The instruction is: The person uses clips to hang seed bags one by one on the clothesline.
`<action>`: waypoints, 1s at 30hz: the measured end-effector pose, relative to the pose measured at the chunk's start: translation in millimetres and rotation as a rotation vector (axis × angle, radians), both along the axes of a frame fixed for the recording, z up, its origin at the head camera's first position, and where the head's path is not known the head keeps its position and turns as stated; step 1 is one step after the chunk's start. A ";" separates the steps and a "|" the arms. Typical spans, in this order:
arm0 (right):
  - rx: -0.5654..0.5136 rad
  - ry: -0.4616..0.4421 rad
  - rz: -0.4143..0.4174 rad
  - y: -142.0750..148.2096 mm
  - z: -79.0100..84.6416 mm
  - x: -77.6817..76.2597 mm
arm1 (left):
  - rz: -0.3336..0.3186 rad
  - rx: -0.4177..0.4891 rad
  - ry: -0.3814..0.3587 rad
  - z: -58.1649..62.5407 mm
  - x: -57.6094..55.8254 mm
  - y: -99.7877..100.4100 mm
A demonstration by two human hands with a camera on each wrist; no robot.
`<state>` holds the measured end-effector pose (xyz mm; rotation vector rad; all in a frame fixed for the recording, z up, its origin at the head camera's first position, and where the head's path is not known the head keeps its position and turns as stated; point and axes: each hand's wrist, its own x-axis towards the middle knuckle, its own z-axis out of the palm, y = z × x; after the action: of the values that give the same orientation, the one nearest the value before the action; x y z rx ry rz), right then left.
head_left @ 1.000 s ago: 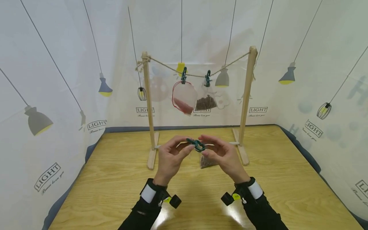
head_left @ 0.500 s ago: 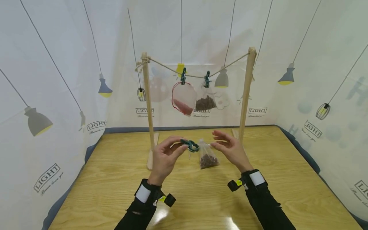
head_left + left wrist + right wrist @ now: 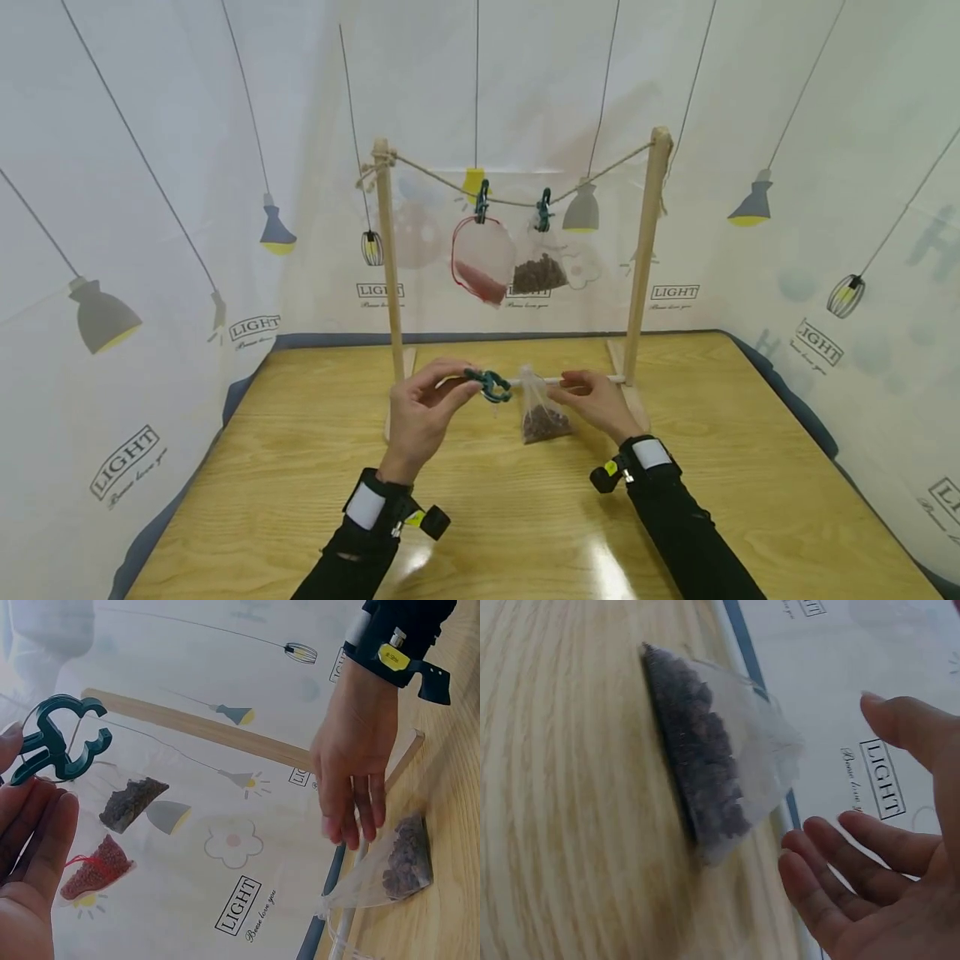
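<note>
My left hand (image 3: 422, 408) pinches a dark green spring clip (image 3: 490, 384) by its handles between thumb and fingers; in the left wrist view the jaws of the clip (image 3: 64, 739) point away from the palm with nothing between them. A sheer white pouch (image 3: 545, 421) with dark brown bits in its bottom stands on the table. Just right of it is my right hand (image 3: 600, 402), its fingers loosely bent and holding nothing. In the right wrist view, a gap shows between the pouch (image 3: 705, 750) and my thumb and fingers.
Behind the hands, a rope (image 3: 435, 172) hangs between two wooden posts (image 3: 642, 258). Two green clips on it hold a red-edged pouch (image 3: 482, 262) and another pouch with brown bits (image 3: 538, 271). A white bar (image 3: 607, 379) joins the stand's feet low down.
My right hand has let go of the clip, moved right, then dropped beside the pouch. My left hand has carried the clip slightly left, and the pouch has come into fuller view.
</note>
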<state>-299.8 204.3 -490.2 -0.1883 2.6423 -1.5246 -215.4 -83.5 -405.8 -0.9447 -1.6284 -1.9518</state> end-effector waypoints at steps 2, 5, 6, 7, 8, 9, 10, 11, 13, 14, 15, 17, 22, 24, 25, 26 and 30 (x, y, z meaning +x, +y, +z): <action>0.036 -0.013 0.002 -2.2 -4.1 -2.9 | 0.002 0.000 0.000 0.0 -0.5 -1.4; 0.088 -0.015 0.004 -6.5 -7.5 -5.1 | 0.005 0.001 -0.004 0.4 -1.0 -2.9; 0.096 -0.016 0.010 -8.0 -8.4 -5.5 | 0.006 0.001 -0.005 0.6 -1.1 -3.2; 0.100 -0.017 0.012 -9.5 -9.1 -5.8 | 0.007 0.002 -0.003 0.9 -1.1 -3.4; 0.103 -0.015 0.013 -10.8 -9.6 -5.9 | 0.009 0.001 -0.001 1.1 -1.2 -3.6; 0.105 -0.013 0.010 -12.0 -10.4 -6.2 | 0.010 0.001 -0.001 1.2 -1.1 -3.6; 0.107 -0.015 0.007 -13.2 -11.3 -6.7 | 0.013 0.001 -0.002 1.4 -0.9 -3.7; 0.105 -0.015 0.009 -14.3 -12.2 -7.3 | 0.015 0.003 -0.003 1.5 -0.7 -3.7; 0.107 -0.019 0.005 -16.1 -13.9 -8.7 | 0.020 0.006 -0.009 1.5 0.0 -4.0; 0.113 -0.017 0.002 -16.8 -15.1 -9.7 | 0.024 0.008 -0.014 1.5 0.3 -4.1; 0.117 -0.016 0.001 -17.1 -16.3 -10.7 | 0.027 0.010 -0.021 1.5 0.7 -4.2; 0.129 -0.011 0.002 -17.4 -18.5 -12.4 | 0.033 0.011 -0.029 1.6 1.2 -4.4; 0.106 -0.001 0.008 -16.7 -22.5 -13.7 | 0.042 0.008 -0.043 1.1 2.0 -4.7; 0.084 0.003 0.003 -16.6 -23.7 -13.4 | 0.043 0.008 -0.047 0.6 2.1 -4.8; 0.079 0.010 0.001 -16.4 -24.5 -13.3 | 0.045 0.009 -0.049 0.4 2.3 -4.9; 0.077 0.018 0.000 -16.0 -25.4 -12.9 | 0.046 0.009 -0.049 -0.1 2.2 -5.0; 0.040 0.018 -0.028 -16.0 -28.5 -11.8 | 0.049 0.010 -0.056 -1.3 2.2 -5.3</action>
<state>-311.6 188.4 -518.7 -0.1636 2.6981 -1.4842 -213.2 -88.8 -407.1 -0.8456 -1.6549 -1.9687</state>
